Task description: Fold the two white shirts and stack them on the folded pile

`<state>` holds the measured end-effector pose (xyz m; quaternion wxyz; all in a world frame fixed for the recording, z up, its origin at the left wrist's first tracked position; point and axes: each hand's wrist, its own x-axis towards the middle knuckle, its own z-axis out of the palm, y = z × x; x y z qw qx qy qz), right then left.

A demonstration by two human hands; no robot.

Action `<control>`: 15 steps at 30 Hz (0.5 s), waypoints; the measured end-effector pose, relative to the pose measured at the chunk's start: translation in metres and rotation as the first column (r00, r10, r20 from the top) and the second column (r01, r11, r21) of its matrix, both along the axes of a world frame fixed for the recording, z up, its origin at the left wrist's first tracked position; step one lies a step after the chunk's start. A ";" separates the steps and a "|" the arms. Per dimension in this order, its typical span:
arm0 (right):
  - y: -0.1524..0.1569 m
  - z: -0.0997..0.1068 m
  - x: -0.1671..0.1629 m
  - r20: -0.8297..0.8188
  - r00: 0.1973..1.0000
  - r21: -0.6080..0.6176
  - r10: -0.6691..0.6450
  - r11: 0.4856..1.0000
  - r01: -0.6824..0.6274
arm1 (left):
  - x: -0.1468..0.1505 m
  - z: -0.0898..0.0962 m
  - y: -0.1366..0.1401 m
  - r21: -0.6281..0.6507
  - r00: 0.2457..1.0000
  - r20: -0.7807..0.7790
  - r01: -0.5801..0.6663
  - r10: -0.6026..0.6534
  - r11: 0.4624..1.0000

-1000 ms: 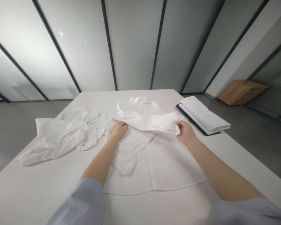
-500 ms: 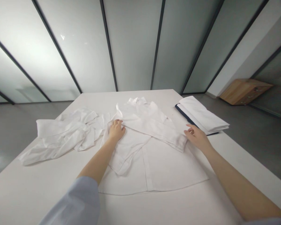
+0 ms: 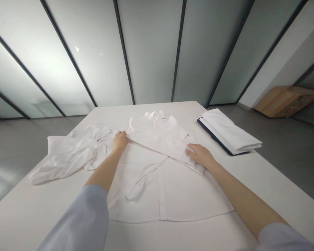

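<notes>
A white button shirt (image 3: 172, 188) lies spread flat in front of me on the white table (image 3: 264, 181), collar at the far end. One sleeve (image 3: 162, 144) is folded across its chest from upper left to lower right. My left hand (image 3: 119, 141) rests on the shirt's left shoulder edge, fingers curled on the cloth. Flat on the folded sleeve near the cuff lies my right hand (image 3: 200, 155), fingers together and pressing down. Neither hand lifts the cloth.
A crumpled heap of white garments (image 3: 73, 153) lies to the left of the shirt. A stack of folded white shirts on a dark board (image 3: 229, 134) sits at the right. Glass panels stand behind the table; a wooden cabinet (image 3: 288, 101) is at far right.
My right hand let go of the sleeve it held raised, laid it across the shirt and now presses on it. My left hand slid a little up and left along the shoulder.
</notes>
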<state>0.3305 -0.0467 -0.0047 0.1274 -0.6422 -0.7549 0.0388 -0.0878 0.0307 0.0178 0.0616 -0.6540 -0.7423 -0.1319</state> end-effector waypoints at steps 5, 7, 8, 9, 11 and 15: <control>-0.003 0.016 -0.008 0.079 0.995 0.011 -0.067 0.998 0.067 | -0.012 0.007 -0.012 -0.166 0.996 -0.002 -0.089 0.090 0.982; -0.004 0.019 -0.008 0.088 0.994 0.024 -0.071 0.997 0.069 | -0.019 0.012 -0.010 -0.261 0.998 0.031 -0.047 0.057 0.964; -0.004 0.020 -0.007 0.085 0.994 0.029 -0.075 0.997 0.072 | -0.023 0.015 -0.007 -0.293 0.997 0.069 -0.021 0.043 0.956; -0.005 0.020 -0.006 0.074 0.994 0.034 -0.083 0.996 0.081 | -0.027 0.018 -0.003 -0.310 0.993 0.110 0.003 0.033 0.951; -0.006 0.019 -0.004 0.037 0.994 0.045 -0.107 0.993 0.105 | -0.032 0.023 0.007 -0.316 0.984 0.178 0.030 0.028 0.948; -0.006 0.017 -0.002 -0.021 0.990 0.058 -0.140 0.988 0.141 | -0.033 0.025 0.027 -0.249 0.972 0.219 -0.023 0.080 0.968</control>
